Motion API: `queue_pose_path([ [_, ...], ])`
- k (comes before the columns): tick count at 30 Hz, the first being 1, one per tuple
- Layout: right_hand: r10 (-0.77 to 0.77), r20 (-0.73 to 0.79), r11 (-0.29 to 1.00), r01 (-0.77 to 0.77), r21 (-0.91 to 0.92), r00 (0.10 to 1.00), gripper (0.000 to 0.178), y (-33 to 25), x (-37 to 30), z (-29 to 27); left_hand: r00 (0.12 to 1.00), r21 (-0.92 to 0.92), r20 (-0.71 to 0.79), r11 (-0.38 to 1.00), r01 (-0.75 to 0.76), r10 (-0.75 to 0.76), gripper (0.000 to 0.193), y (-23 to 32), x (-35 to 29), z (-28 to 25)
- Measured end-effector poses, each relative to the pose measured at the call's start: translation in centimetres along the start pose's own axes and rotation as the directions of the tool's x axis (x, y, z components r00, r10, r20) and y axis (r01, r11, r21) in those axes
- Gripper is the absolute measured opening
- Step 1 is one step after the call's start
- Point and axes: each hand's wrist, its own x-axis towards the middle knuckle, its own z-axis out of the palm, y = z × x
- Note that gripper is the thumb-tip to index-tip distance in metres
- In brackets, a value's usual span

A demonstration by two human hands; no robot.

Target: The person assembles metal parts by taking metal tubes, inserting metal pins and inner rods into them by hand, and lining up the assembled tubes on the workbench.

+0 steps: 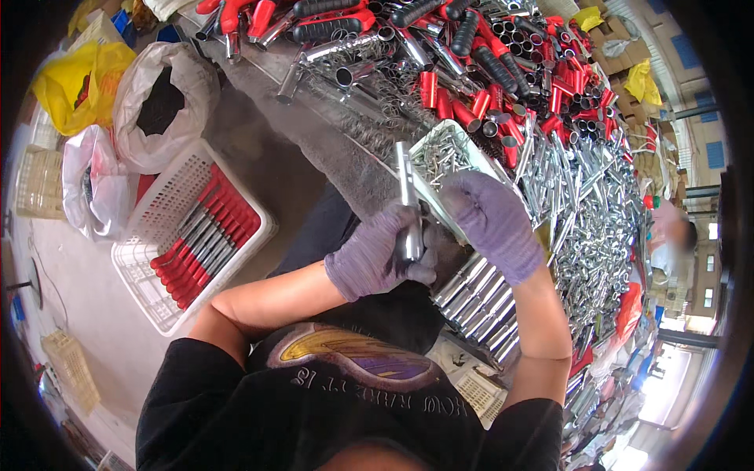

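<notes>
My left hand (378,255), in a purple-grey glove, is closed round a shiny chrome tube (406,184) held upright in front of my chest. My right hand (491,220), gloved alike, is just right of the tube, at the edge of a pale green tray (424,191) of small metal pins (444,155). Its fingers are curled together; whatever they may hold is hidden. Below that hand lies a row of chrome tubes (481,302), side by side.
A large heap of red and chrome tubes (542,86), black-gripped handles (465,33) and loose metal parts (585,204) spreads across the bench. At left, a white basket (169,204) holds red-and-chrome pieces (208,243), beside white sacks (161,98) and a yellow bag (78,82).
</notes>
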Motion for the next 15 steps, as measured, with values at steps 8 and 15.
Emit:
queue_pose_path([
  [8,-0.126,-0.032,0.608,0.052,-0.792,0.992,0.047,8.1,7.9,1.1,0.997,0.341,-0.067,0.938,0.053,-0.032,0.031,0.3,-0.5,-0.8],
  [15,-0.147,-0.227,0.903,0.037,-0.429,0.963,0.040,9.3,8.3,0.0,0.970,0.684,-0.207,0.727,0.051,0.128,0.027,1.1,-0.2,-2.2],
])
